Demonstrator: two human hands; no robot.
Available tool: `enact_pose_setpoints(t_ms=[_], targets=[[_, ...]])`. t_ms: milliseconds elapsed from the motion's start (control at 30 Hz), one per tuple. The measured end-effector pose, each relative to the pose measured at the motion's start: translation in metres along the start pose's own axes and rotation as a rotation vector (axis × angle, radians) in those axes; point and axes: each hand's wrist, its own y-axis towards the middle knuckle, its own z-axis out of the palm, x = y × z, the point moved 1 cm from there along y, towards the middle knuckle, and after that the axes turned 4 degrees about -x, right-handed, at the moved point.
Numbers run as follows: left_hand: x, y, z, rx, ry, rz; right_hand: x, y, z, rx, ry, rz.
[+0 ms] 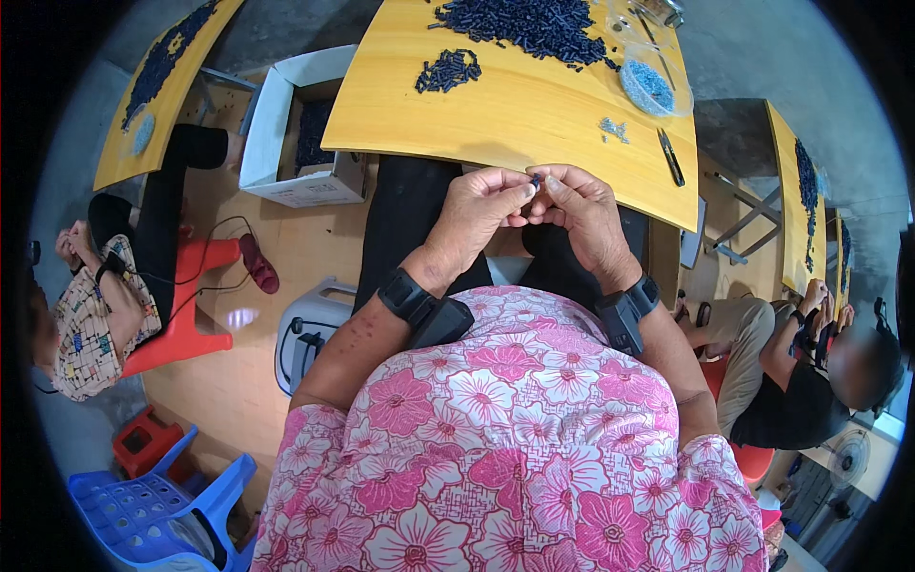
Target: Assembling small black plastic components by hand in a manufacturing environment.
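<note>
My left hand [474,212] and my right hand [583,212] meet just below the near edge of a yellow wooden table [515,114]. Together the fingertips pinch a small dark blue cylindrical piece [536,178]. Both wrists wear black bands. On the table lie a big heap of dark blue pieces [534,24], a smaller pile [448,70], a few tiny silvery parts [615,129], a clear bag of light blue bits [650,86] and a black tool [671,157].
A white cardboard box [286,143] holding dark pieces stands on the floor at left. One person sits on a red stool [186,305] at left, another sits at right [810,372]. Blue plastic chair [157,505] at lower left. Other yellow tables at both sides.
</note>
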Motion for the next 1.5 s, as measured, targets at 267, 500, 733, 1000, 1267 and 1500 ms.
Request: enact_pose_setpoints(t_ms=[267, 500, 733, 1000, 1267, 1500], targets=[[-0.003, -0.001, 0.001, -0.027, 0.073, 0.055, 0.002, 0.002, -0.004, 0.032, -0.068, 0.173], [0.002, 0.004, -0.004, -0.005, 0.162, 0.163, 0.008, 0.000, 0.002, 0.087, -0.110, 0.209], [0.003, 0.006, -0.005, -0.026, 0.271, 0.302, 0.008, 0.002, 0.001, 0.093, -0.066, 0.235], [-0.017, 0.000, 0.001, -0.078, 0.493, 0.411, 0.013, 0.001, 0.002, 0.097, -0.041, 0.227], [-0.015, -0.001, -0.001, -0.072, 0.507, 0.451, 0.015, -0.001, 0.002, 0.172, -0.084, 0.154], [-0.024, -0.003, 0.000, -0.007, 0.375, 0.436, 0.036, -0.015, 0.012, 0.149, -0.581, -0.213]])
